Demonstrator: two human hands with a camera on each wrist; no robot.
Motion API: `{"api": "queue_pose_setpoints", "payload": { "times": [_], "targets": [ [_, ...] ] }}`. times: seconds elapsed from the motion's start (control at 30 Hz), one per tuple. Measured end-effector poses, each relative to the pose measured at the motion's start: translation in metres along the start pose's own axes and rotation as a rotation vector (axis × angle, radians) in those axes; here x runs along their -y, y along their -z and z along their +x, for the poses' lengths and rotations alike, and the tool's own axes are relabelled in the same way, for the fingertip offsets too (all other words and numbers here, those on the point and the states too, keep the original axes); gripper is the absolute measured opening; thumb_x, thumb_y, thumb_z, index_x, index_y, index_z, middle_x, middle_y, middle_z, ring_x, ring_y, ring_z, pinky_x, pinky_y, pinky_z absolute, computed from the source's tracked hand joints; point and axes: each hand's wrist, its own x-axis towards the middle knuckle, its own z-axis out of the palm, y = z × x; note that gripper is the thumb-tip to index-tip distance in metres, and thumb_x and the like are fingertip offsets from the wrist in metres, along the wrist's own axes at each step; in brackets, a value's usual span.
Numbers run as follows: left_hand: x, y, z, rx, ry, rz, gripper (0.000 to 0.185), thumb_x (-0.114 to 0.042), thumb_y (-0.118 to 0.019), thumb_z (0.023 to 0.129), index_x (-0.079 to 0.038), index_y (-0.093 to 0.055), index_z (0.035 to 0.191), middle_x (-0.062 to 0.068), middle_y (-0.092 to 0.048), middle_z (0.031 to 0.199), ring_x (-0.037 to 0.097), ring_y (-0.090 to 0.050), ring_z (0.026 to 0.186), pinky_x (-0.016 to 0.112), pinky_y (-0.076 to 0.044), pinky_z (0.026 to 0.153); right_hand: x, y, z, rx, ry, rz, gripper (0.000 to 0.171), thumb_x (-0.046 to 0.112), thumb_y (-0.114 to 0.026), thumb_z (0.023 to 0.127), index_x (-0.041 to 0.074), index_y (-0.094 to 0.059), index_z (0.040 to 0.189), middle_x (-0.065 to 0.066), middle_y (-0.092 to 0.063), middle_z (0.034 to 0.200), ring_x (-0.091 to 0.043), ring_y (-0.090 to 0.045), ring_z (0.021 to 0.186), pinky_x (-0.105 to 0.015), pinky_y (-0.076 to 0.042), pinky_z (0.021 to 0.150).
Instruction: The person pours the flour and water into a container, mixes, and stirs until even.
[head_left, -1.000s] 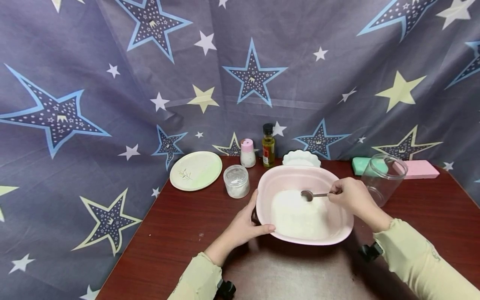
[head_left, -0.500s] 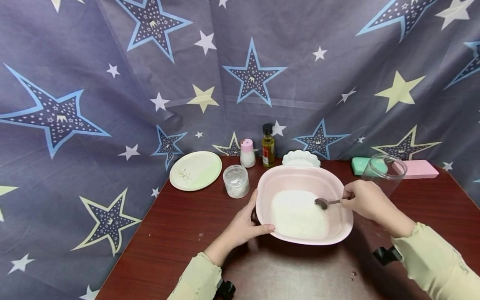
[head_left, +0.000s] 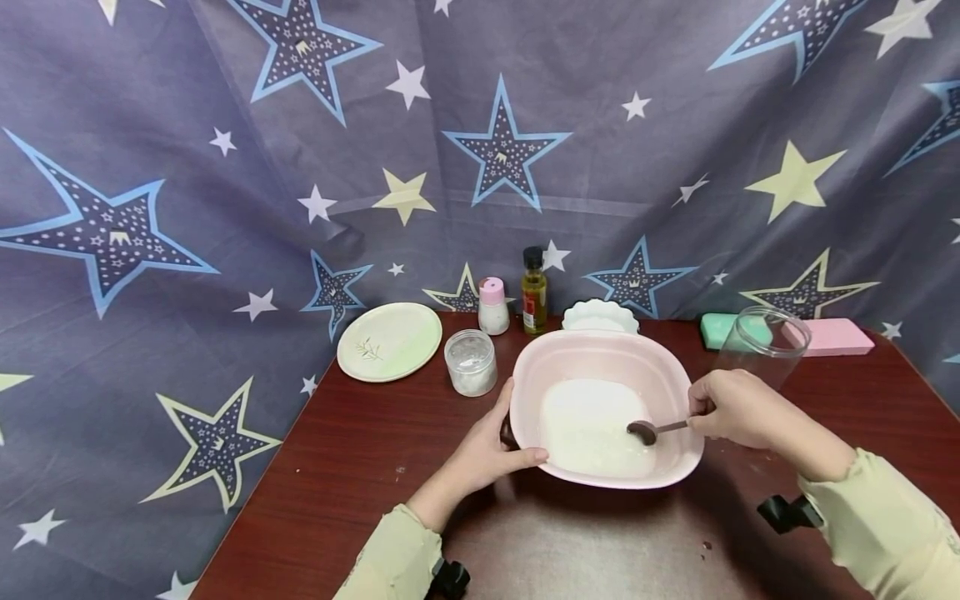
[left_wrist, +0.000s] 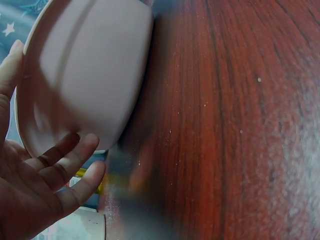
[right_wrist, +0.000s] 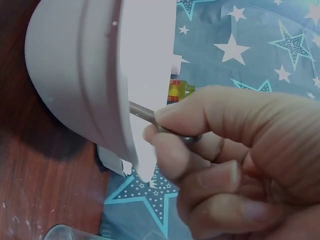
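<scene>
A pink rounded-square bowl (head_left: 678, 379) with white milky liquid (head_left: 588, 425) in its bottom stands on the table. My left hand (head_left: 483, 450) holds the bowl's left side, thumb at the near rim and fingers spread along the outer wall. In the left wrist view, the thumb lies at the rim and the fingertips lie against the wall. At the right rim, my right hand (head_left: 738, 408) pinches the handle of a small dark spoon (head_left: 645, 432) between thumb and forefinger. Its bowl is at the liquid, near the right side. Curled fingers hide the handle's end.
Behind the bowl stand a white scalloped dish (head_left: 600, 315), an oil bottle (head_left: 534, 296) and a pink-capped shaker (head_left: 492, 308). A clear-lidded jar (head_left: 472, 367) and a plate (head_left: 390, 342) sit left. Right are a clear glass jar (head_left: 765, 346), a green block (head_left: 717, 331) and a pink block (head_left: 836, 337).
My right hand has moved right and slightly nearer, drawing the spoon from the middle of the liquid toward the bowl's right side. The left hand and bowl have stayed in place.
</scene>
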Motion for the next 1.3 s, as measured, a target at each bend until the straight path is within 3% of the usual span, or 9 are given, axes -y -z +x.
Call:
{"api": "queue_pose_setpoints", "payload": {
  "times": [0.47,0.8,1.07,1.3],
  "targets": [
    [-0.004,0.000,0.000,-0.004,0.022,-0.013,0.104,-0.007,-0.080,0.081,0.005,-0.006,0.153,0.031,-0.036,0.146,0.039,-0.060,0.104,0.058,-0.048,0.085,0.007,-0.012,0.005,-0.036,0.035,0.128,0.012,0.006,-0.075,0.075,0.017,-0.075,0.071,0.015,-0.059,0.060,-0.003,-0.046,0.057,-0.022,-0.039,0.051],
    [-0.005,0.000,-0.001,-0.002,0.010,0.020,0.103,-0.007,-0.079,0.081,0.006,-0.007,0.153,0.032,-0.038,0.144,0.036,-0.061,0.099,0.057,-0.049,0.084,0.017,-0.033,0.019,-0.159,0.021,0.253,0.013,0.011,-0.077,0.079,0.018,-0.073,0.068,0.013,-0.064,0.064,-0.003,-0.047,0.056,-0.022,-0.040,0.051],
    [-0.003,0.000,-0.001,-0.006,0.005,0.014,0.104,-0.008,-0.080,0.081,0.006,-0.007,0.153,0.031,-0.036,0.146,0.038,-0.060,0.102,0.058,-0.047,0.086,0.024,-0.053,0.035,-0.253,0.011,0.274,0.015,0.011,-0.075,0.079,0.019,-0.072,0.067,0.014,-0.061,0.061,-0.004,-0.046,0.060,-0.024,-0.039,0.058],
    [-0.003,0.000,-0.001,-0.009,0.002,0.020,0.104,-0.007,-0.080,0.080,0.006,-0.007,0.153,0.032,-0.039,0.143,0.039,-0.060,0.101,0.058,-0.049,0.084,0.028,-0.065,0.050,-0.303,-0.019,0.306,0.017,0.006,-0.074,0.077,0.014,-0.070,0.063,0.011,-0.056,0.057,-0.006,-0.043,0.058,-0.023,-0.036,0.055]
  ]
}}
